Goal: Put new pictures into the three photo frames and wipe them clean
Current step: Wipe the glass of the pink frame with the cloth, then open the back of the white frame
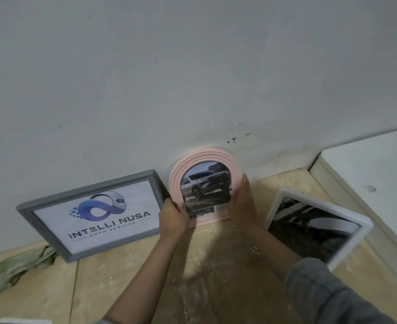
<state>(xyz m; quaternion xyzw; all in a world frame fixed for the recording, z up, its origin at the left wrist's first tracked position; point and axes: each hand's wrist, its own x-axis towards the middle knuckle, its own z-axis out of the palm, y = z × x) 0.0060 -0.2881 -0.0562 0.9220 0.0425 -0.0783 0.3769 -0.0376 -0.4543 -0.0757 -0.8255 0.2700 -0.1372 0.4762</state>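
While both hands, left (173, 216) and right (244, 202), clasp its sides, the pink arched frame (204, 160) stands steadied upright against the wall (193, 66).

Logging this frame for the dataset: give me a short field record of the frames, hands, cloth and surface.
pink arched frame: upright against wall, car picture inside
left hand: grips the pink frame's lower left edge
right hand: holds its right edge
grey frame: leans on wall, left of pink frame, logo print inside
white frame: right of the hands, tilted, dark picture
green cloth: crumpled on the wooden surface, by grey frame's corner
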